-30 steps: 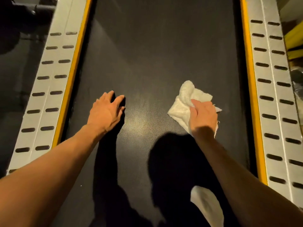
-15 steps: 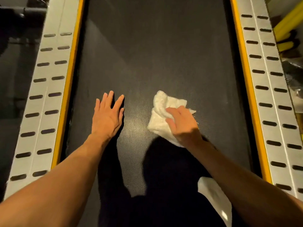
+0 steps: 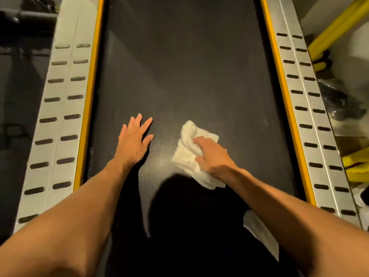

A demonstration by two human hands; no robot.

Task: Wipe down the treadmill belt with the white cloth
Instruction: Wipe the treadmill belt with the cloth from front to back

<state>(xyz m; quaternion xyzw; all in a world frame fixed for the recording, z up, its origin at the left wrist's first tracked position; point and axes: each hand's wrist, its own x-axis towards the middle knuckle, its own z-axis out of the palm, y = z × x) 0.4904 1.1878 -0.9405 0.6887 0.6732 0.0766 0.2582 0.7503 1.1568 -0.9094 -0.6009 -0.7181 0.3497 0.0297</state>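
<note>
1. The right hand (image 3: 211,156) presses the white cloth (image 3: 185,154) onto the treadmill belt (image 3: 179,66), fingers curled over the bunched fabric and gripping it.
2. The cloth lies mid-belt, under and just left of those fingers, its long axis roughly along the belt (slightly skewed).
3. The left hand (image 3: 133,140) rests flat on the belt, near the cloth but apart from it. Its fingers are straight and spread, holding nothing, so the right hand is the one placed to wipe.

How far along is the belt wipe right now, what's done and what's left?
Done: the white cloth is down on the treadmill belt; no wiped patch shows apart from the rest. In hand: the right hand grips the bunched cloth near the belt's middle, the left hand rests flat beside it. Left: probably the long far stretch ahead and the strips along both yellow edges.
</note>
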